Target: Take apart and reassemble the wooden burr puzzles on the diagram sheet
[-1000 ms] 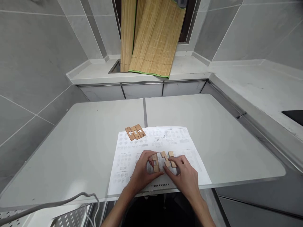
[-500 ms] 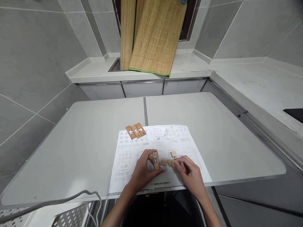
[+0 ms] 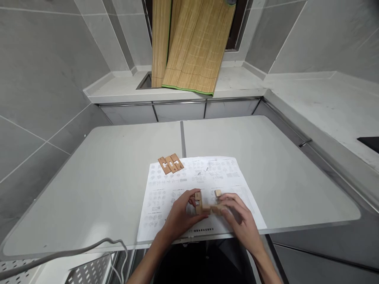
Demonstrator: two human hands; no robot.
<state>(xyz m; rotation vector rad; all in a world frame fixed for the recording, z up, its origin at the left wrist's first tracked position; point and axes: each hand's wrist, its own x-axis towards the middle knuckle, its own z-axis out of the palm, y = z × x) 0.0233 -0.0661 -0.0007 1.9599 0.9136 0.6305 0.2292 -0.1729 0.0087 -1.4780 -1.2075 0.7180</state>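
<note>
My left hand point(image 3: 181, 211) is closed around a notched wooden puzzle block point(image 3: 198, 209), thumb at its near end and fingers at its far end. Against the right side of that block lies another small wooden piece point(image 3: 206, 208), smeared by motion. My right hand point(image 3: 241, 219) has its thumb and fingertips at the right end of a blurred wooden piece point(image 3: 217, 209); the exact contact is hard to make out. Just beyond those fingertips sits a small wooden block point(image 3: 218, 193). All of these are over a printed paper sheet point(image 3: 154, 227).
Three flat wooden pieces with cut-outs point(image 3: 171, 163) overlap at the sheet's far left. The sheet lies along the near edge of a white folding table point(image 3: 118, 189). A grey cable point(image 3: 89, 246) runs at the lower left. Bamboo mats point(image 3: 195, 51) hang over the counter behind.
The block in my left hand has shifted slightly right and nearer the small pieces. My right fingers have spread somewhat, and the pieces by them have moved slightly toward me.
</note>
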